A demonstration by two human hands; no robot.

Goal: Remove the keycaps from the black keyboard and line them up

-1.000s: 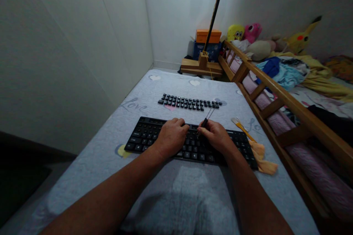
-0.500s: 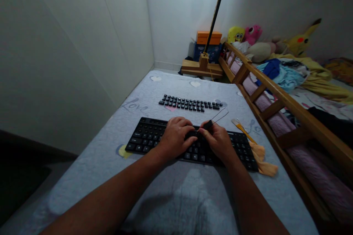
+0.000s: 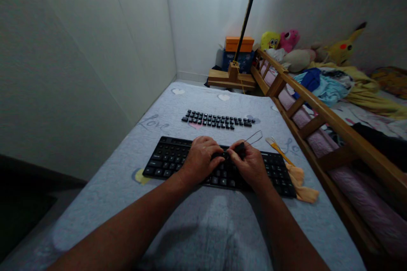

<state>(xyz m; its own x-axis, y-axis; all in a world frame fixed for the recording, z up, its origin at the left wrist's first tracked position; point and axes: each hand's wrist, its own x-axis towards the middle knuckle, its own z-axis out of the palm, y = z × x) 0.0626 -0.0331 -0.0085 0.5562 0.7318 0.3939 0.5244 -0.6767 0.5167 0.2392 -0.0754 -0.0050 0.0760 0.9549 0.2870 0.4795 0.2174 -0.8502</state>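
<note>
A black keyboard lies across the patterned bedspread, with both hands over its middle. In my right hand is a wire keycap puller; the fingers are closed around its black handle and the wire loops point away to the upper right. My left hand rests over the keys, thumb and forefinger closed on a small black keycap. The tips of my right thumb and forefinger meet that keycap from the other side. My fingers hide part of the keyboard's upper middle. Beyond it, loose keycaps lie in rows.
A brush with a yellow handle and an orange cloth lie by the keyboard's right end. A wooden bed rail runs along the right side. White cabinet doors stand at the left. A pole on a wooden base stands beyond.
The keycap puller has tilted lower in my right hand, its wire loops now nearer the keyboard. Both hands keep nearly the same place, and the view has shifted slightly.
</note>
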